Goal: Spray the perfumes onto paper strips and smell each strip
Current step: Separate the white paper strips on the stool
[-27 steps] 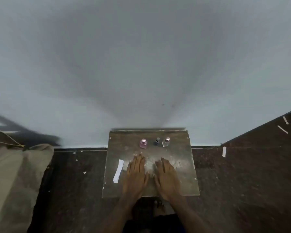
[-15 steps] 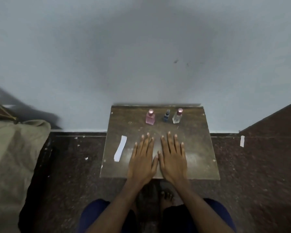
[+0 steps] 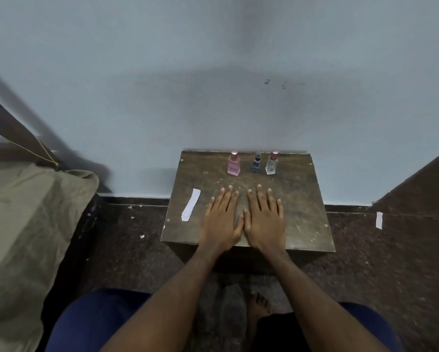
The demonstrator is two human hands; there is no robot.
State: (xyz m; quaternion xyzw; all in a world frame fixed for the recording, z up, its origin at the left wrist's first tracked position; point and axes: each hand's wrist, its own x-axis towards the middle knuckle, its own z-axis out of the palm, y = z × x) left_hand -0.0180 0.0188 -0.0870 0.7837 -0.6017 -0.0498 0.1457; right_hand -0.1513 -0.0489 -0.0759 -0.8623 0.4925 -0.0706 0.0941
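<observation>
Three perfume bottles stand in a row at the back of a small dark wooden table (image 3: 302,199): a pink bottle (image 3: 233,165), a small blue bottle (image 3: 256,163) and a clear bottle (image 3: 271,164) with a pink cap. White paper strips (image 3: 190,205) lie stacked on the table's left side. My left hand (image 3: 222,219) and my right hand (image 3: 264,218) rest flat on the tabletop side by side, palms down, fingers straight, thumbs touching. Both hands lie in front of the bottles, apart from them, and hold nothing.
The table stands against a pale blue wall. A beige cloth-covered bed (image 3: 23,237) fills the left. One paper strip (image 3: 379,220) and small scraps lie on the dark floor. A dark panel (image 3: 421,186) rises at the right. My knees and a bare foot (image 3: 257,304) show below.
The camera has tilted down and come closer, so the table appears larger and my legs have come into sight. Both hands stay flat on the table, side by side.
</observation>
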